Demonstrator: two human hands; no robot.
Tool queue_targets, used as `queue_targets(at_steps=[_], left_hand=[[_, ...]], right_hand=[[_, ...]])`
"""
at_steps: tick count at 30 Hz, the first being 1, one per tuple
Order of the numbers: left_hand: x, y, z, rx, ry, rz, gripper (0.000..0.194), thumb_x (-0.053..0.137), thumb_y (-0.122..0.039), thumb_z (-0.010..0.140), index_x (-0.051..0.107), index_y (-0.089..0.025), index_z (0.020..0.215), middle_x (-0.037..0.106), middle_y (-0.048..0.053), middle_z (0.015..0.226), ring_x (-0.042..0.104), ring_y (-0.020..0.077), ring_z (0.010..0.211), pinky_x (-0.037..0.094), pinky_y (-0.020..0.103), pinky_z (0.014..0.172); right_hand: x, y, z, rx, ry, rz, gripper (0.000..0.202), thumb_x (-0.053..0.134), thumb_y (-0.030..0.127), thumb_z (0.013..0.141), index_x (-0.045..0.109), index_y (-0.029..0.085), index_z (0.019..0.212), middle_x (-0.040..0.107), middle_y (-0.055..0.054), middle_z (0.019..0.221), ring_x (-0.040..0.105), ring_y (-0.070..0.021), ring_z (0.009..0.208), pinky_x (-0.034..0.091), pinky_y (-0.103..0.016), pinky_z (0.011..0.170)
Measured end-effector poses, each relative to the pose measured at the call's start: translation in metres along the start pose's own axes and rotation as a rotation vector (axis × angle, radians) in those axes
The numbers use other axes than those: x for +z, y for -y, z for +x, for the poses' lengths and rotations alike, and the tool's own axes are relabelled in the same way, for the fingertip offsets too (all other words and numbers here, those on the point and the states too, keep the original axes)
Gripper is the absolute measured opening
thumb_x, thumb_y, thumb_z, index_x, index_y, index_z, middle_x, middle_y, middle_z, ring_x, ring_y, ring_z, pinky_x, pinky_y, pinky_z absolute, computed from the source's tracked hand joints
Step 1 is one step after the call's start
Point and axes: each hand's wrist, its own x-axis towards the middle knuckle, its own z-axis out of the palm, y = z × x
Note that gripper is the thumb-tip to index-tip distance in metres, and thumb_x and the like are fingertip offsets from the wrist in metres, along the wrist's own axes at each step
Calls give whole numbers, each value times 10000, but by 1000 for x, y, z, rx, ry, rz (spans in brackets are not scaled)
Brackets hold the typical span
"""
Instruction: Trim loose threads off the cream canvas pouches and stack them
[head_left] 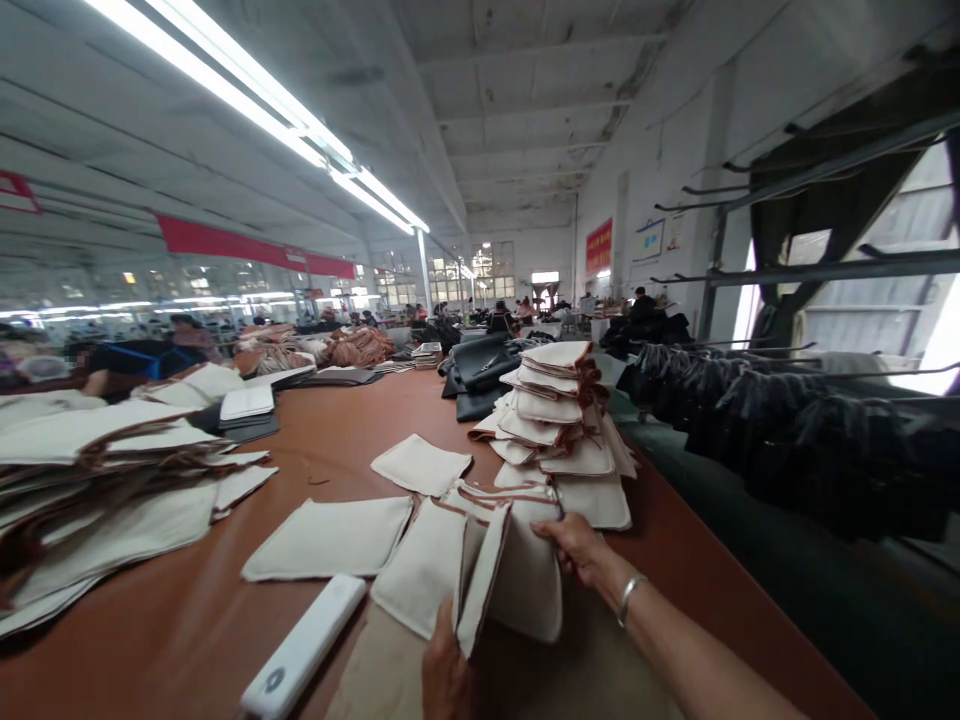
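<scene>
Low in the head view, my left hand [448, 662] is closed around the lower edge of a narrow, upright cream fabric panel [484, 580] with brown edging. My right hand [574, 545], a silver bangle at its wrist, pinches the side edge of another cream fabric piece [529, 575] just to the right. Another cream panel [420, 565] leans against these on the left, and their upper edges overlap. Two flat cream panels, one nearer [330, 538] and one farther [421, 464], lie on the brown tabletop [330, 440]. Behind my right hand rises a tall stack of cream pieces [555, 425].
A long white device [304, 650] lies at the front left. Large piles of cream and brown pieces [112, 480] cover the left side. Black folded material [480, 370] sits behind the stack. Dark garments hang on a rack [750, 420] beyond the table's right edge. People work farther back.
</scene>
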Motion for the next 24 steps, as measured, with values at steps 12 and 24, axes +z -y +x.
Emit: queue_targets(at_steps=[12,24], left_hand=[[-11,-37,-49,252,532,467,449,468,-102,851,636,-271,1231,665,104,1217,586,271,1148,464,356,1027],[-60,-90,-30,226,234,213,277,383,-266,953,650,-210,906,727,36,893,666,207,871,477,240,741]], right_hand=[[-72,-79,-116,122,-202,187,383,615,554,759,488,197,705,470,42,478,316,-48,294,150,-149,306],[-76,-75,-201,-399,-271,57,631,643,638,785,620,133,1163,697,-181,1061,662,-197,590,281,-199,296]])
